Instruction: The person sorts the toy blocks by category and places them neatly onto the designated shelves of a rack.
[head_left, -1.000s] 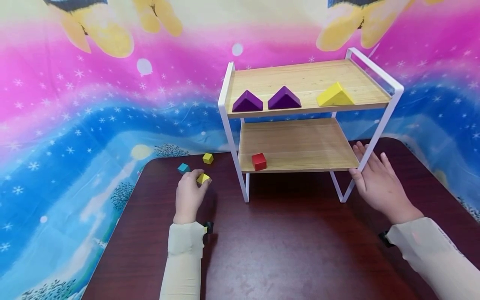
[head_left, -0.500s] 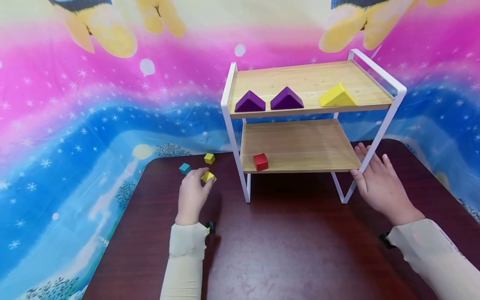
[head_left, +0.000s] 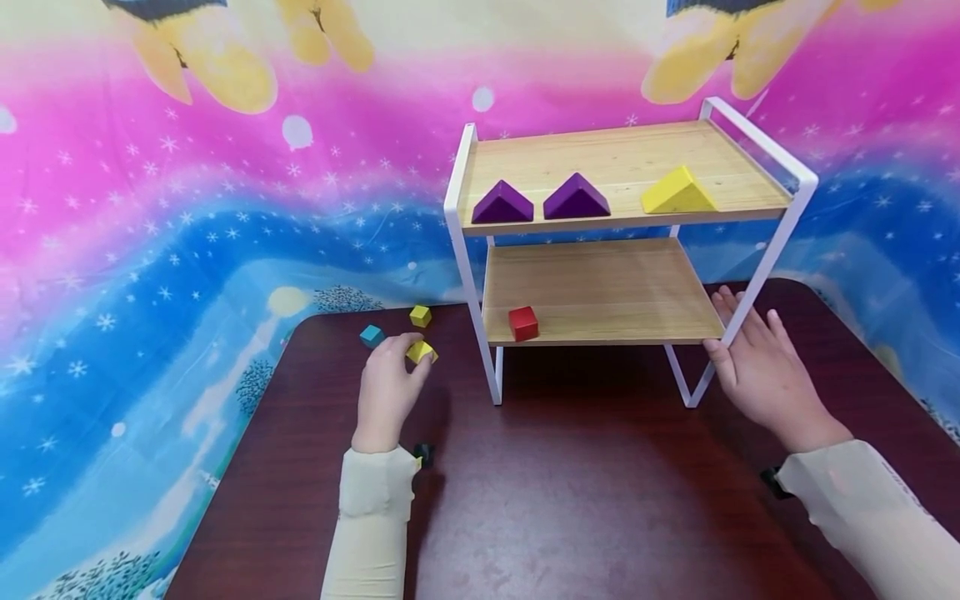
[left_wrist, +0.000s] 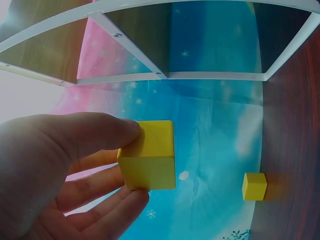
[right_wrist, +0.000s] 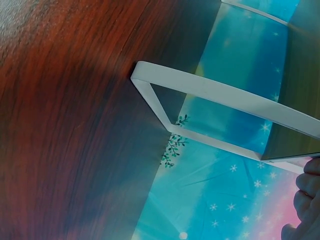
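A yellow cube (head_left: 421, 352) is pinched between the thumb and fingers of my left hand (head_left: 386, 392). In the left wrist view, the held cube (left_wrist: 148, 155) shows two faces, held above the tabletop. My right hand (head_left: 772, 379) rests against the right side of the two-tier shelf (head_left: 600, 292), fingers extended beside its white leg. Only the fingertips (right_wrist: 307, 192) show at the edge of the right wrist view. A red cube (head_left: 523, 323) sits on the lower tier, near its front left.
On the table behind my left hand lie a teal cube (head_left: 371, 336) and another yellow cube (head_left: 421, 316). The upper tier carries two purple triangular blocks (head_left: 502, 202) and a yellow triangular block (head_left: 679, 192). A printed cloth (head_left: 187, 225) hangs behind the table (head_left: 585, 492).
My left hand has shifted slightly right with the yellow cube, away from the teal cube. My right hand stays at the shelf. The head view has shifted slightly.
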